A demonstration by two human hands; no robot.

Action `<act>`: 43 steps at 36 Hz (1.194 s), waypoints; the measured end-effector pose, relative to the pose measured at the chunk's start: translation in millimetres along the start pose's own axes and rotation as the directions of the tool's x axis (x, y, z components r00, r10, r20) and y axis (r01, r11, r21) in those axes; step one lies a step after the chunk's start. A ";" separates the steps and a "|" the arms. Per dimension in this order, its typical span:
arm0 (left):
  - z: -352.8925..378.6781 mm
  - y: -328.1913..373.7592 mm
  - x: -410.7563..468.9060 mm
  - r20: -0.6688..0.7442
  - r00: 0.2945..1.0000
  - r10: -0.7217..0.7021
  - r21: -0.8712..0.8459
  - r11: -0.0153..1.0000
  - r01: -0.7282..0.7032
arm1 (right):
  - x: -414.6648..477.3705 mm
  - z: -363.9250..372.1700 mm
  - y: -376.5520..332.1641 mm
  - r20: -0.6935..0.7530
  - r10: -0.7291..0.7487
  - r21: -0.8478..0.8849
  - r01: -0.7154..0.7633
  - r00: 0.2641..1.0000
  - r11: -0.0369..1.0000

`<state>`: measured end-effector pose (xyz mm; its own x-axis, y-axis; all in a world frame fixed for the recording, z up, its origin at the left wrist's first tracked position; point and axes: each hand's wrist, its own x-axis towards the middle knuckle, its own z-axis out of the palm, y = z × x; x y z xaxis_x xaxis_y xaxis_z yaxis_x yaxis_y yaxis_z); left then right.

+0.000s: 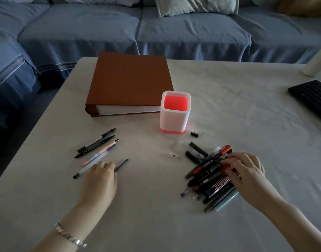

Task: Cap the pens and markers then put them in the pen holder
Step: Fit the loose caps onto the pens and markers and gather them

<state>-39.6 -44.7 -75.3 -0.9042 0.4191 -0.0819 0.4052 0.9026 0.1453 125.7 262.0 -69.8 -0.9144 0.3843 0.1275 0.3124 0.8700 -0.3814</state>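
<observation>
1. Head view: the left hand (99,176) lies knuckles-up on the tabletop (156,215), fingers curled down over a thin pen (122,165). The pen's dark tip sticks out past the fingertips, towards the right hand.
2. Just beyond the left hand, a loose row of pens (97,144) lies flat, all slanting the same way. The nearest, a clear one, runs under the hand's knuckles.
3. The right hand (245,170) rests on top of a pile (210,177) of markers and pens, fingers spread over it and fingertips on a red-capped marker. Whether it is pinching one or only touching, I cannot tell.
4. Loose black caps (198,149) lie just beyond that pile, on the far side of the right hand's fingertips. One more sits further out, close to the holder's base.
5. The holder (174,115), white with a red inside, stands upright beyond both hands, nearer the right one and apart from every pen.
6. A brown book (130,82) lies flat beyond the left hand, just beside the holder.
7. A keyboard (312,99) sits far out past the right hand, and a blue sofa (156,30) is behind the tabletop.
8. A bracelet (68,235) circles the left wrist.
</observation>
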 end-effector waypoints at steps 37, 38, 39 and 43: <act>-58.8 68.0 -30.5 -0.214 0.957 0.195 -0.765 0.576 -0.288 | 10.7 -14.1 -106.9 0.100 0.034 0.912 -0.105 0.994 0.396; -59.3 69.1 -31.3 -0.212 0.956 0.205 -0.769 0.569 -0.292 | 8.6 -16.1 -107.1 0.094 0.042 0.919 -0.103 0.995 0.381; -59.3 70.0 -32.0 -0.208 0.954 0.216 -0.773 0.561 -0.296 | 6.9 -18.3 -107.7 0.086 0.043 0.924 -0.096 0.995 0.371; -60.3 71.9 -35.2 -0.200 0.952 0.233 -0.776 0.555 -0.298 | 3.0 -20.5 -107.1 0.048 0.047 0.921 -0.063 0.998 0.385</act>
<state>13.2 -0.5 -2.5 -0.7934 0.5893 0.1526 0.3902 0.2999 0.8705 94.7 176.4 -9.8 -0.9098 0.4098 0.0652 -0.0596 0.0266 -0.9979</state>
